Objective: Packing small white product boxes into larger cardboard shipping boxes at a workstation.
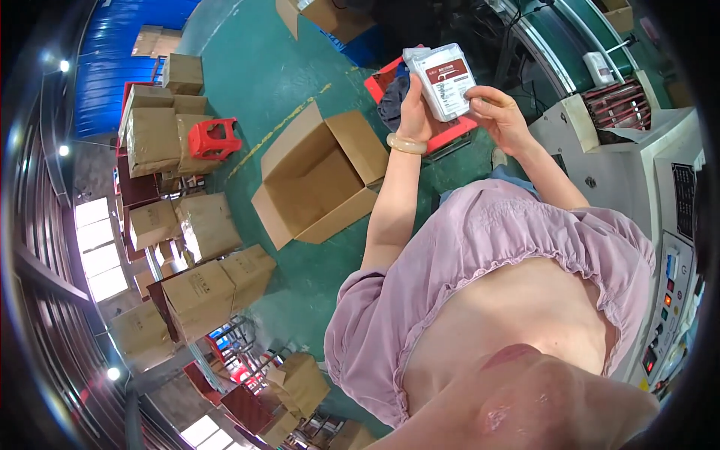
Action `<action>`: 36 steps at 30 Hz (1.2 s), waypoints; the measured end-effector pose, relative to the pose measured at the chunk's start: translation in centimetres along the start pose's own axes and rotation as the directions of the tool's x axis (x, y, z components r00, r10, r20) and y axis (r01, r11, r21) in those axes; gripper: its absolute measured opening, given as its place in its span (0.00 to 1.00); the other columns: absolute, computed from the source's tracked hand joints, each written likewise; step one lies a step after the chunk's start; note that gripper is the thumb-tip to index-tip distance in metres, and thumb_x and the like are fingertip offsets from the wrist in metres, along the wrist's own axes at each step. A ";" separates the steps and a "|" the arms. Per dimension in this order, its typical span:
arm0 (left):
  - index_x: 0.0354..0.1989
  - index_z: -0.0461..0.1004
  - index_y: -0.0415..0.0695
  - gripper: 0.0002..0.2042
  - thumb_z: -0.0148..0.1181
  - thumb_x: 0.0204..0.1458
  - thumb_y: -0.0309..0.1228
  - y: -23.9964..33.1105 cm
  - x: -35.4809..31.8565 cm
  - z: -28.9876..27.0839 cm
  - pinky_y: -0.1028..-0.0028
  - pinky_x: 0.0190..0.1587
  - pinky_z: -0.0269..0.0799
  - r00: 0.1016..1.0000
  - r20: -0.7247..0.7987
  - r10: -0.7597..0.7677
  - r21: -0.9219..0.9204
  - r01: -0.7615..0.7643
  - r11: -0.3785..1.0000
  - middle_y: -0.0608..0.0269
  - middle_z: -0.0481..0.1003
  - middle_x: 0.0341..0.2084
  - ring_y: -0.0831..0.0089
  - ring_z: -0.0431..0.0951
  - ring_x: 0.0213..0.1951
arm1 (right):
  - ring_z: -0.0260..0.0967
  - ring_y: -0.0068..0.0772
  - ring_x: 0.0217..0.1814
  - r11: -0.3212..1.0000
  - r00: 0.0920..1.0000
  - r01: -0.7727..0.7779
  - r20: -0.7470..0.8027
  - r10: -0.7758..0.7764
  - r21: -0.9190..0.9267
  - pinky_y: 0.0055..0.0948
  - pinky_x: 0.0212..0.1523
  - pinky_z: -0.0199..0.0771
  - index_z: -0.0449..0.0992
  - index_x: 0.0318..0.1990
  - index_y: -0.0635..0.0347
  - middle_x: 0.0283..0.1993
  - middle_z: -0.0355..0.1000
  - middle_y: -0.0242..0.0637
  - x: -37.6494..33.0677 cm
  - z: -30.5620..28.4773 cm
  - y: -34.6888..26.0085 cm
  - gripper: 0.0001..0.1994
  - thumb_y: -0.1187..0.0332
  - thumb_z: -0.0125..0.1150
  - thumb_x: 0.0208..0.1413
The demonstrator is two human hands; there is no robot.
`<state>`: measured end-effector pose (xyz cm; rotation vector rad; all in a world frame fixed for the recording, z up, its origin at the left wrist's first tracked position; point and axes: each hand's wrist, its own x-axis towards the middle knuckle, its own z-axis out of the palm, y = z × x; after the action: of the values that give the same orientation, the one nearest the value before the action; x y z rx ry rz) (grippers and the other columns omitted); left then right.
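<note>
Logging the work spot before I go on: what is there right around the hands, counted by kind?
White packets held in both hands: 1
Open cardboard boxes on the floor: 1
Red trays under the hands: 1
Red plastic stools: 1
Bracelets on the left wrist: 1
Total: 5

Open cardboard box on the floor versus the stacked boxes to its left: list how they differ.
The open cardboard box has its flaps spread and shows a bare inside; the stacked boxes are closed. The open one sits alone on the green floor; the stacked ones rest in piles, some leaning. Both are plain brown cardboard.
</note>
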<state>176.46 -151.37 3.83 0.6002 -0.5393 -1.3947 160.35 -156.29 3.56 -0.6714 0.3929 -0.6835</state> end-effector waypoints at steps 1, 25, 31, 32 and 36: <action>0.58 0.54 0.42 0.30 0.32 0.55 0.54 -0.2 0.2 0.0 0.61 0.54 0.62 1.000 0.004 0.003 0.004 -0.003 1.000 0.53 0.64 0.51 0.59 0.66 0.52 | 0.69 0.28 0.44 1.000 1.000 -0.004 0.015 0.004 -0.009 0.27 0.49 0.68 0.73 0.41 0.63 0.41 0.70 0.37 0.0 -0.2 -0.4 0.10 0.73 0.56 0.51; 0.50 0.59 0.39 0.32 0.68 0.35 0.29 -2.4 2.0 2.5 0.67 0.48 0.65 0.933 -0.281 0.225 0.438 -0.084 0.895 0.59 0.68 0.39 0.68 0.69 0.45 | 0.61 0.33 0.54 1.000 0.988 0.017 -0.154 -0.019 -0.020 0.35 0.54 0.62 0.56 0.58 0.56 0.53 0.61 0.40 0.5 -5.4 -2.1 0.22 0.61 0.45 0.58; 0.54 0.54 0.39 0.42 0.71 0.25 0.31 -2.8 0.6 3.2 0.62 0.51 0.59 0.730 0.236 0.641 0.970 -0.211 -0.116 0.53 0.63 0.45 0.58 0.61 0.51 | 0.63 0.26 0.50 0.884 0.966 0.176 -0.099 -0.241 -0.433 0.27 0.51 0.63 0.58 0.57 0.57 0.51 0.62 0.37 1.5 -4.7 -2.9 0.24 0.60 0.50 0.55; 0.54 0.54 0.39 0.44 0.71 0.23 0.31 -2.9 0.5 3.0 0.62 0.52 0.58 0.701 0.316 0.639 0.949 -0.227 -0.220 0.53 0.62 0.46 0.57 0.60 0.51 | 0.63 0.26 0.50 0.884 0.965 0.179 -0.097 -0.242 -0.432 0.27 0.51 0.63 0.58 0.57 0.57 0.51 0.62 0.37 1.5 -4.3 -3.0 0.24 0.60 0.50 0.55; 0.55 0.54 0.40 0.45 0.71 0.22 0.31 -3.1 0.3 2.8 0.63 0.53 0.56 0.650 0.464 0.602 0.885 -0.314 -0.344 0.55 0.60 0.48 0.57 0.60 0.51 | 0.63 0.22 0.48 0.668 0.973 0.103 -0.063 -0.221 -0.737 0.22 0.48 0.63 0.58 0.56 0.60 0.49 0.63 0.35 1.5 -3.4 -3.4 0.25 0.64 0.56 0.51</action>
<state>172.32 -152.08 3.78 1.4892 -1.5140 0.3133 158.11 -160.80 3.25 -1.4490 0.7732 -0.7440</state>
